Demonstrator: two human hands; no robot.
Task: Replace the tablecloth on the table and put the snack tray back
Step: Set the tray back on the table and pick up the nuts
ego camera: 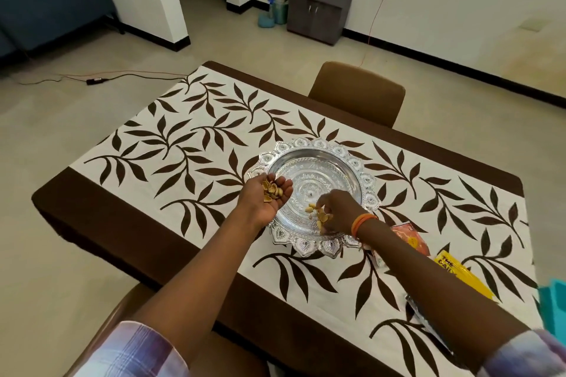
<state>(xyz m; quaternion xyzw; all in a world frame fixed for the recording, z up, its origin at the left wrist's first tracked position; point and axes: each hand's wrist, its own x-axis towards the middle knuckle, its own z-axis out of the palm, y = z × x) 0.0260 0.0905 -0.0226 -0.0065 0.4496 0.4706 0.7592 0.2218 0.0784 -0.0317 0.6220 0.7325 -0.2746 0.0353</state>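
Plaid sleeves (pixel 134 352) sat closest to the lens, both arms stretched out over the table (pixel 55 202). Biggest thing by far was the leaf-print tablecloth (pixel 183 144), laid flat with its brown border hanging over the edges, so it looked like the swap hadn't been started yet, or at least the cloth was being cleared first. Near its middle the silver snack tray (pixel 315 171) was parked, mostly emptied out. The left hand (pixel 269 196) was held palm-up at the tray's near-left rim, fingers cupped loosely to act as a little bowl for a heap of pistachio shells (pixel 271 190). The right hand (pixel 335 211), orange bangles on the wrist, was dipped into the tray with fingertips pinched round the leftover shells (pixel 318 214), presumably so they could be dropped into the other palm. Snack packets (pixel 459 272) were left on the cloth just right of the tray, still to be dealt with.
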